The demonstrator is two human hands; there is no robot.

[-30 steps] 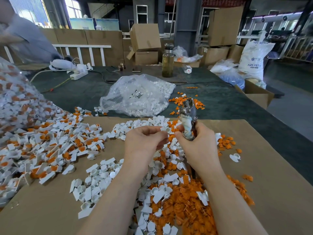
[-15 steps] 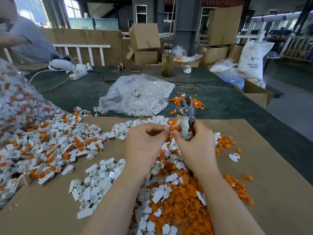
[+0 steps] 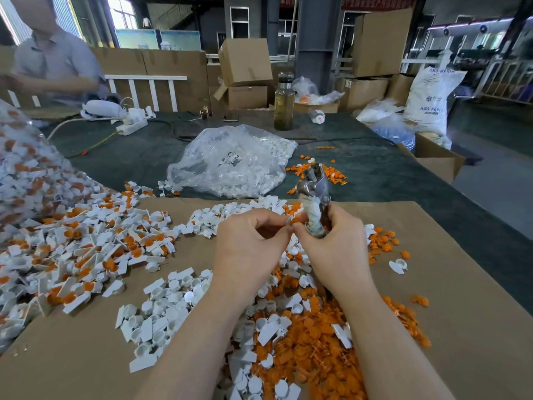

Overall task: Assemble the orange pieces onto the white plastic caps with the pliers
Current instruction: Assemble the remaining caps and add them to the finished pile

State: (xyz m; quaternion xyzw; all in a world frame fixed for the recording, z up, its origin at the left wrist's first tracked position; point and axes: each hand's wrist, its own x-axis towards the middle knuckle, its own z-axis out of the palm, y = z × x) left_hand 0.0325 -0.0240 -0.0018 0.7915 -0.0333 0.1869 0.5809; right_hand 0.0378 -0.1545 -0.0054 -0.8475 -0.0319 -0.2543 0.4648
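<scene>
One pair of pliers (image 3: pixel 314 197) is gripped upright in the right hand (image 3: pixel 331 249), above the cardboard-covered surface (image 3: pixel 461 327). One small orange piece (image 3: pixel 294 221) is pinched between the fingers (image 3: pixel 284 229) of the left hand (image 3: pixel 248 249) and the right thumb. White plastic caps (image 3: pixel 161 307) and loose orange pieces (image 3: pixel 317 356) lie in uncountable heaps near the hands; one clear bag (image 3: pixel 230 163) lies farther off.

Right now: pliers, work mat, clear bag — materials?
Pliers: bare metal head, shiny grey glints; handle wrapped in what looks like grimy cloth or tape. Work mat: brown corrugated cardboard by the look, matte, a crease along its edge. Clear bag: thin plastic film, glossy and crinkled, white parts showing through.
</scene>
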